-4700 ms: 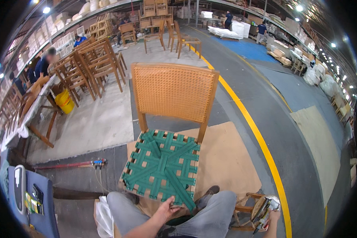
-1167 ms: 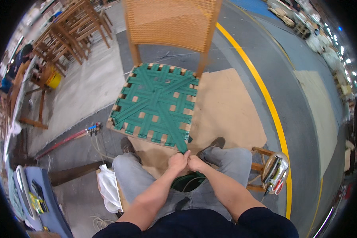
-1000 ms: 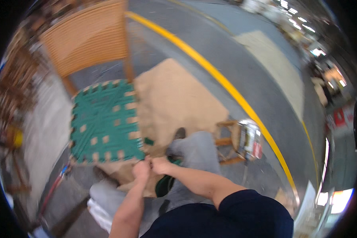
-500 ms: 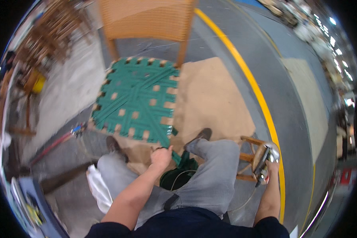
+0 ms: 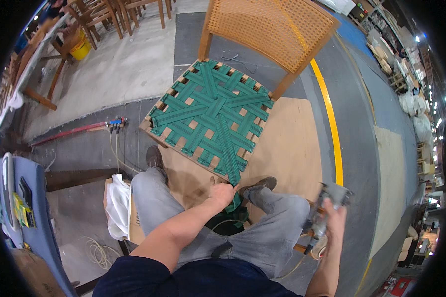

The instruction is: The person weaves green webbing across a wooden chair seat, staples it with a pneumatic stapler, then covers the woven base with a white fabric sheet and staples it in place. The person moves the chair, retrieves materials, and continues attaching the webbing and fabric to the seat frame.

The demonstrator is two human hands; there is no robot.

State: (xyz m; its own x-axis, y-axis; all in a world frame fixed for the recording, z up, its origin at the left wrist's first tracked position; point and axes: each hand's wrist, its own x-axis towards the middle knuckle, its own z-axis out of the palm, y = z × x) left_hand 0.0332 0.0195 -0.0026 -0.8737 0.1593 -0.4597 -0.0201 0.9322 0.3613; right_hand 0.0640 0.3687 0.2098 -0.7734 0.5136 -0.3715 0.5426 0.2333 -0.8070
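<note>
A wooden chair with a woven cane back (image 5: 270, 32) stands in front of me, its seat criss-crossed with green webbing (image 5: 215, 106). At the seat's near corner my left hand (image 5: 222, 194) is closed on a green webbing strap (image 5: 229, 153), which runs diagonally over the seat. More of the webbing hangs in a dark green heap (image 5: 235, 215) between my legs. Off to the right, my right hand (image 5: 335, 220) grips a metal air stapler (image 5: 334, 195), slightly blurred by motion. A thin air hose (image 5: 293, 270) trails near it.
Beneath the chair lies a cardboard sheet (image 5: 297, 143). A small wooden stool (image 5: 301, 247) is partly hidden under the stapler. Left are a red hose with blue fittings (image 5: 115, 122), a white cloth (image 5: 118, 208) and a blue-grey cart (image 5: 34, 198). Wooden chairs (image 5: 101, 17) stand far left.
My right hand has raised the stapler off the small stool. The view has turned, so the chair appears farther right and rotated. My left hand keeps hold of the strap at the seat corner.
</note>
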